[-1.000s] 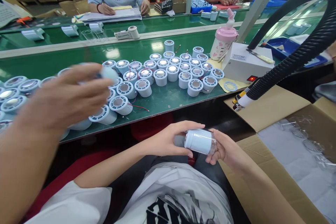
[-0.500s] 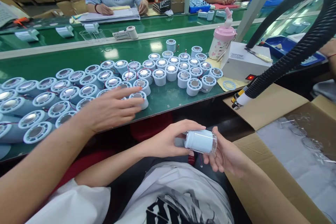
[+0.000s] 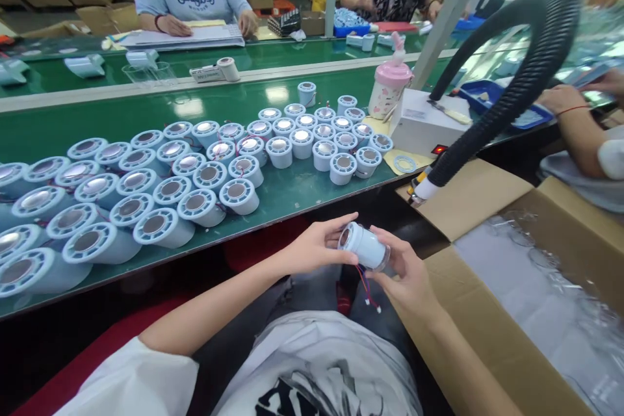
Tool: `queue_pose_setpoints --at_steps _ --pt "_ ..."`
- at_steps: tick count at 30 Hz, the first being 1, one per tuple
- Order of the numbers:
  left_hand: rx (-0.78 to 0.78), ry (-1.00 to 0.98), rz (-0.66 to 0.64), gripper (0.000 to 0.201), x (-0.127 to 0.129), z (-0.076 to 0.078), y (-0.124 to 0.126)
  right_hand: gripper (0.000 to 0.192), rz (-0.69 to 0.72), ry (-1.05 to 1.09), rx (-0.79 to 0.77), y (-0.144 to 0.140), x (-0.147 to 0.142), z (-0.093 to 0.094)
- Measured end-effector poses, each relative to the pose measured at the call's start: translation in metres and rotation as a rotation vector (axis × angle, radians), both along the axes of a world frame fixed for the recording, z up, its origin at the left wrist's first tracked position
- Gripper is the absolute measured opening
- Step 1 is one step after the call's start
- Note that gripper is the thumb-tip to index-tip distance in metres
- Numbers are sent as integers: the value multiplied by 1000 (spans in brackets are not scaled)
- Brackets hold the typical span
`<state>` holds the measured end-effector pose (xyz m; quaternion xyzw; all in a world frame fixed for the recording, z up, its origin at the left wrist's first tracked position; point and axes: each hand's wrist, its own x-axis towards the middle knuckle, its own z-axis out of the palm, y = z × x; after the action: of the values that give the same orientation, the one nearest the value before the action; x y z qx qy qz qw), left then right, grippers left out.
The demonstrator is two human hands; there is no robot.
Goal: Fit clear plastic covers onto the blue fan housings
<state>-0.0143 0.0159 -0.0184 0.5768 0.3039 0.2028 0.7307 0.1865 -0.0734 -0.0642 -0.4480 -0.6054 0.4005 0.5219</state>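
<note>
Over my lap, both hands hold one pale blue cylindrical part point(image 3: 364, 247) with a clear cap on its right end. My left hand point(image 3: 316, 248) grips its near-left end with the fingertips. My right hand point(image 3: 407, 276) cradles the capped end from below. Thin red and blue wires point(image 3: 368, 289) with a small white plug dangle under the part. On the green belt point(image 3: 292, 192) in front of me stand several matching blue parts with metal discs on top point(image 3: 199, 172).
An open cardboard box point(image 3: 492, 338) with clear plastic pieces lies to my right. A black ribbed hose point(image 3: 492, 120) arches over a white box point(image 3: 424, 123) and a pink bottle point(image 3: 387, 84). Other people sit across the belt; another person's arm point(image 3: 572, 123) is at far right.
Another person's arm that reached over the parts on the left has gone out of view. I have tilted the held part so its end faces up, and its wires now hang free.
</note>
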Motion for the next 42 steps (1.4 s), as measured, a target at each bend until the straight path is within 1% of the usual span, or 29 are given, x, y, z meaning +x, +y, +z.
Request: queue_pose_setpoints --at_steps 2,3,5,7,10,14,17,20,23,27,29,31,35,37,39,40,42 --pt "-55 -17 30 84 21 -15 18 53 -101 168 -40 8 6 -22" --pt "-68 -27 20 81 32 -21 27 53 -146 222 -50 12 10 -32" --pt "-63 -50 -22 78 55 -31 44 53 -218 278 -44 22 20 -49" --pt "-38 -68 -72 75 75 -36 58 52 -270 289 -8 32 31 -60" --pt "-1 -84 -137 69 95 -37 74 51 -319 306 27 45 47 -70" --pt "41 -92 -166 66 104 -35 82 49 -310 300 40 57 61 -72" --pt "62 -99 -160 69 100 -35 79 48 -263 276 25 57 65 -66" --pt "91 -100 -131 65 88 -33 66 47 -202 250 -5 47 64 -54" --pt "130 -101 -99 53 74 -25 48 53 -130 230 -46 31 59 -40" --pt "209 -122 -37 34 57 -8 23 60 -53 200 -84 10 52 -23" --pt "287 -134 -15 28 51 -1 10 60 -44 158 -41 1 49 -15" --pt "388 -156 -3 21 46 6 -2 59 -43 104 36 -7 46 -8" --pt "564 -196 14 9 39 16 -22 58 -36 -13 142 -21 44 5" --pt "598 -213 15 10 35 19 -30 57 -28 -68 176 -27 43 10" --pt "552 -247 19 15 31 22 -37 57 -14 -83 190 -33 42 16" --pt "509 -258 23 25 29 23 -39 57 -5 -74 179 -36 41 19" --pt "435 -244 13 51 25 25 -44 57 14 -28 97 -41 39 25"
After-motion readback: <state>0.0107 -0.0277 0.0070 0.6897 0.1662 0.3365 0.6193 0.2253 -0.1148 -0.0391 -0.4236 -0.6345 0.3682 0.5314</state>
